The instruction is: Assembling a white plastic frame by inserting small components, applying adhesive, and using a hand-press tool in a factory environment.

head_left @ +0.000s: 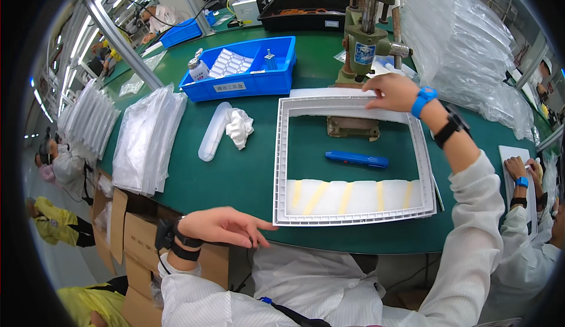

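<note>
A white rectangular plastic frame with ribbed edges lies on the green table in front of me. White foam with slanting yellow strips shows inside its near side, and a plain white strip runs along its far side. My right hand curls over the far rail, thumb and fingers bent to either side of it. At the near left corner, the outstretched index finger of my left hand touches the frame; its other fingers are loosely apart. Within the frame's opening lies a blue pen-shaped tool.
Behind the frame stands a green press. A blue bin holds a bottle and white labels. Left of the frame are a clear oblong tray, a crumpled white cloth and bagged sheets. Wrapped stacks rise at right, near another person's hands.
</note>
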Demonstrator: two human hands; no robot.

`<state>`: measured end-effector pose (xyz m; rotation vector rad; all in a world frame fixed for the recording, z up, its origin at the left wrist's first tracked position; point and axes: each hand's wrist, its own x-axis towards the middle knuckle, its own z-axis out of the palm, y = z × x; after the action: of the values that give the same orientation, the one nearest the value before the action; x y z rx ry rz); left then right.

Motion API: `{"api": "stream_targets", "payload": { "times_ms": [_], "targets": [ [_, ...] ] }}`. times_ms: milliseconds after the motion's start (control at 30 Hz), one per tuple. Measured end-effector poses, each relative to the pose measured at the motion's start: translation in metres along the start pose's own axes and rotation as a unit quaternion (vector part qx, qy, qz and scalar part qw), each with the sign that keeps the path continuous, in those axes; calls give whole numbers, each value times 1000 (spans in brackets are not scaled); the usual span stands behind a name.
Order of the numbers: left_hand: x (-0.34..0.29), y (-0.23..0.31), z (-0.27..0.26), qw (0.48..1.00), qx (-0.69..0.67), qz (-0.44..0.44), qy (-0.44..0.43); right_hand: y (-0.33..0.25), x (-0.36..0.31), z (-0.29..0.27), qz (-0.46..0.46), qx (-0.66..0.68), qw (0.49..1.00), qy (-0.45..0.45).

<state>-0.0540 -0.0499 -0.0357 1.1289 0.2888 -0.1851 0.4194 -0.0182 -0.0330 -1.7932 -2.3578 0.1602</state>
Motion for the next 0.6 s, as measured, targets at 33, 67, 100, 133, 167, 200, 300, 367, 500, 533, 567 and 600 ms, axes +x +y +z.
{"api": "stream_targets", "payload": {
  "times_ms": [33, 67, 100, 133, 167, 200, 300, 367, 500, 533, 567, 600],
  "targets": [
    [-2, 10, 0, 995, 84, 13, 44, 5, -9, -6, 14, 6, 1000, 7],
    [-2, 21, -3, 982, 167, 26, 88, 12, -19, -18, 60, -15, 998, -12],
    [3, 32, -5, 960, 241, 90, 113, 17, -26, -33, 99, -36, 994, -35],
    [13, 49, -4, 946, 273, 87, 152, 25, -30, -51, 145, -41, 987, -48],
    [33, 59, -9, 926, 304, 123, 185, 33, -30, -64, 243, -29, 970, -13],
    [55, 69, -12, 904, 333, 155, 218, 34, -24, -81, 248, -28, 965, 76],
    [144, 85, -56, 742, 542, 299, 260, 44, 7, -120, 200, -97, 919, 326],
    [192, 80, -89, 551, 686, 376, 289, 48, 44, -138, 149, -22, 884, 442],
    [232, 88, -119, 542, 734, 323, 252, 68, 101, -148, 166, 128, 853, 479],
    [231, 94, -120, 621, 697, 278, 229, 66, 113, -145, 169, 165, 834, 499],
    [230, 100, -120, 693, 652, 230, 205, 68, 117, -143, 168, 169, 831, 502],
    [229, 104, -122, 691, 654, 226, 209, 71, 122, -141, 164, 230, 837, 469]
  ]
}}
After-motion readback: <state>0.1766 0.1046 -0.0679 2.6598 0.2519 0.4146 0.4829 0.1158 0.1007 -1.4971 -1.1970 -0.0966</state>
